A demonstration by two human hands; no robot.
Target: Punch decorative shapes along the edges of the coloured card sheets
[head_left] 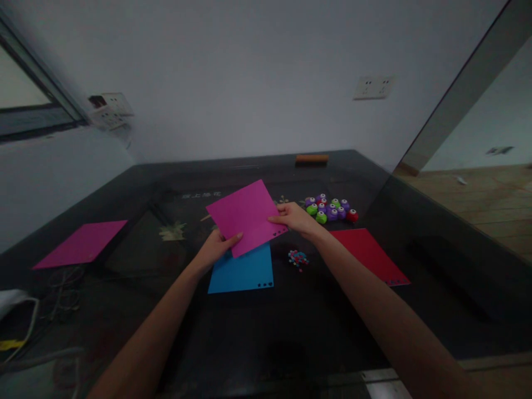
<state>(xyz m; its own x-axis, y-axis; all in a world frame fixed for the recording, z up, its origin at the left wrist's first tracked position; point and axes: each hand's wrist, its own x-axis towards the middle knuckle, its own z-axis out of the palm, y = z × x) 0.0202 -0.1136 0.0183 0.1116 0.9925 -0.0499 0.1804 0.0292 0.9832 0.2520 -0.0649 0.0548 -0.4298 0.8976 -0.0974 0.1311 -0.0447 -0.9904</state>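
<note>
A magenta paper sheet (246,215) is held up over the dark glass table (291,332), tilted. My left hand (216,247) pinches its near left edge. My right hand (296,218) pinches its right corner, where small punched holes show. Under it lies a blue sheet (245,272) with punched holes along its near right corner. A red sheet (369,254) lies flat to the right, below my right forearm. A small heap of punched paper bits (297,258) sits between the blue and red sheets.
A cluster of small green, purple and red paper punches (330,209) sits beyond my right hand. Another magenta sheet (82,243) lies far left. An orange-brown block (311,159) rests at the table's back edge. Cables (62,288) lie at the near left.
</note>
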